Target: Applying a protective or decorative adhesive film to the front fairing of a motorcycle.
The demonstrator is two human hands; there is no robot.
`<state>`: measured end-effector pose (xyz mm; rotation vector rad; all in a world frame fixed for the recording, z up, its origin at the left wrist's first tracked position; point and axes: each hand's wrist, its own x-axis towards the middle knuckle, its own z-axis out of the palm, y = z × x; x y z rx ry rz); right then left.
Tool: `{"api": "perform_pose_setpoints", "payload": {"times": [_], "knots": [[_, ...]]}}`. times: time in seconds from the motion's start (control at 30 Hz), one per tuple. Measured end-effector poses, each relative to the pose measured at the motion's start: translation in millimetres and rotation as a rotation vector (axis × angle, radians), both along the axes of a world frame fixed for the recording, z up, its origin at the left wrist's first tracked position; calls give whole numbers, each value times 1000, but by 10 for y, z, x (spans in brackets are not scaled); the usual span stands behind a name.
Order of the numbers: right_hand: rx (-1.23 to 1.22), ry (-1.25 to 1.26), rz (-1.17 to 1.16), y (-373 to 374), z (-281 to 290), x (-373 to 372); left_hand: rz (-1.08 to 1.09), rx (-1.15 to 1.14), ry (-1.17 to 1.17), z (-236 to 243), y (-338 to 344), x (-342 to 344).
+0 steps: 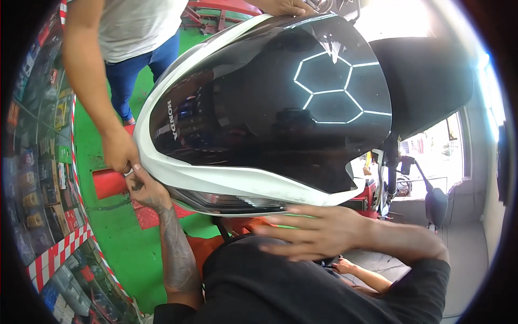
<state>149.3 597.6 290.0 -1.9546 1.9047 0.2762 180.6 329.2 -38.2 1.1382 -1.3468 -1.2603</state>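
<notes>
Green floor (108, 235) here; fairing (232, 124) in place, fastening unclear from here; left hand (149, 191) pinching its tip, right hand (321, 231) splayed, empty.

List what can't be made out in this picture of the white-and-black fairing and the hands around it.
All in the head view:
1. The underside of the fairing: hidden by its own outer shell.
2. Whether the right hand touches the fairing: its fingers are blurred.
3. The head of the white-shirted co-worker: cut off by the top edge.
4. What the packages at the left hold: too small to tell.
</notes>
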Motion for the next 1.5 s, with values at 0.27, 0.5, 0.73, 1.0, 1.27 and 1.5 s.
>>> {"api": "perform_pose_setpoints", "payload": {"times": [0.27,0.5,0.73,1.0,1.27,1.5], "knots": [[-107,-67,40,-830,-1138,-338,-25,-19,82,-145,-53,-102],[-180,-60,15,-628,-1009,-218,53,-94,-86,-41,-44,-140],[-9,124,-50,322,197,37,5,-79,-110,-53,-80,-49],[-260,40,-41,82,28,26,-37,160,-138,50,-126,31],[-683,140,-323,8,-498,138,-123,85,153,-207,-239,-69],[-898,-229,-452,-509,-1129,626,-598,300,-17,-599,-800,982]]}}
